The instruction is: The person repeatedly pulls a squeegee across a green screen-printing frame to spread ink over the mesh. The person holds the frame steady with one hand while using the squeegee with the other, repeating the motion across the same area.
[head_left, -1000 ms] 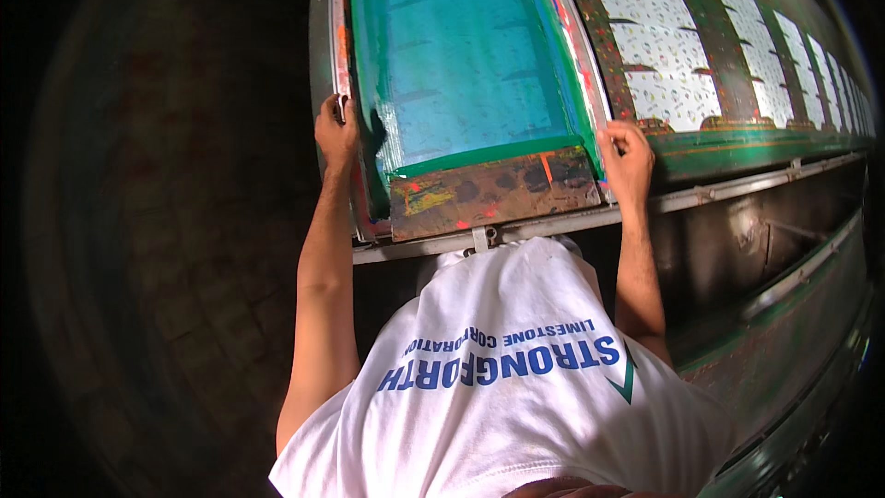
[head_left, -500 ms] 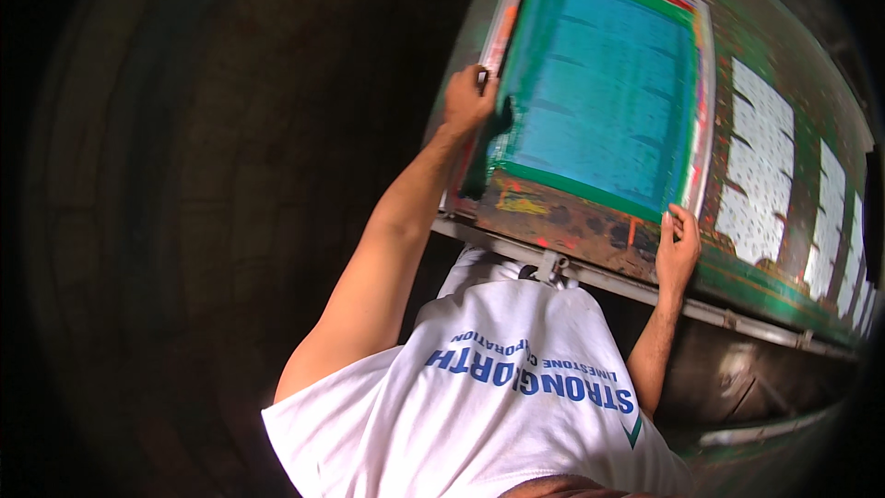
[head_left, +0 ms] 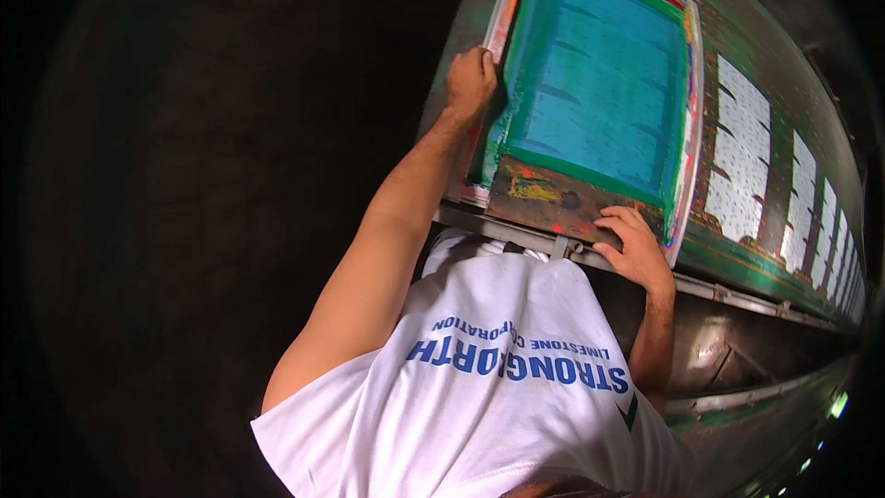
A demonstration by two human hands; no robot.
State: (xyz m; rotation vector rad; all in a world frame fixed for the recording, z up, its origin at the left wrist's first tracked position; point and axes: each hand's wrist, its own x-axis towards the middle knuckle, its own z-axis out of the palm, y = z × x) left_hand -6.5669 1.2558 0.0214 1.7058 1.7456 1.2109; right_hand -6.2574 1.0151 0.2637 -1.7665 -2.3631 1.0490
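Observation:
A screen-printing frame (head_left: 693,120) lies on the long table, its teal mesh (head_left: 599,65) bordered by green ink. My left hand (head_left: 471,83) is closed round the frame's left rail, fingers curled over the edge. At the near end of the mesh is a brown, paint-stained strip (head_left: 553,201) with yellow and red spots. My right hand (head_left: 636,247) rests at the right part of this strip, fingers bent and apart, thumb toward the near edge. No separate object shows in it. Dark green ink lies along the left inner side, partly in my left arm's shadow.
The ink-stained green table (head_left: 784,263) stretches away to the right. Several white printed sheets (head_left: 740,148) lie on it in a row. A metal rail (head_left: 728,293) with a small bracket (head_left: 560,247) runs along the near edge, close to my white shirt (head_left: 516,341).
My right hand has moved left from the frame's near right corner onto the brown strip, its fingers now pointing left. My left hand stays on the left rail. The view has shifted slightly.

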